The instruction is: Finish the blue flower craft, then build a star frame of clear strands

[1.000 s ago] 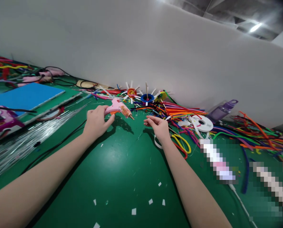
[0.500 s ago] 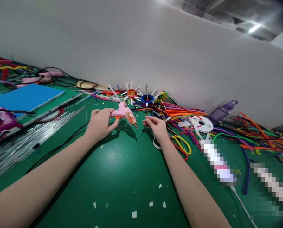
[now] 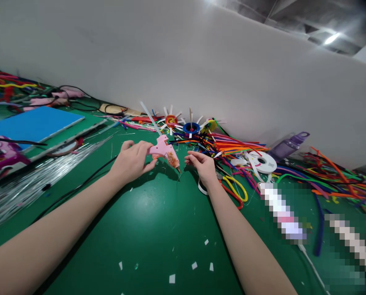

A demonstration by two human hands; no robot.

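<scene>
Centrally, the left hand is closed round the handle of a pink hot-glue gun, held above the counter, nozzle angled down toward the right hand. A translucent glue stick projects from the rear. The right hand's fingertips are drawn into a narrow pinch; whether anything lies between them cannot be told. Hazards, as judged: the bare fingertips are near the nozzle, so a small slip or stray squeeze of the trigger could bring hot glue onto the skin. The amber crust about the barrel suggests a tendency to drip or string. The black cord, if snagged, could pull the gun off line.

Surface: the green counter bears white scraps in the foreground. To the right lie a yellow pipe-cleaner loop, a white ribbon spool and a purple bottle; to the left, silvery strands and a blue board. Two spoked rings, orange and blue, stand beyond the gun. Room: a pale grey partition backs the counter; a bright ceiling lamp shows upper right.
</scene>
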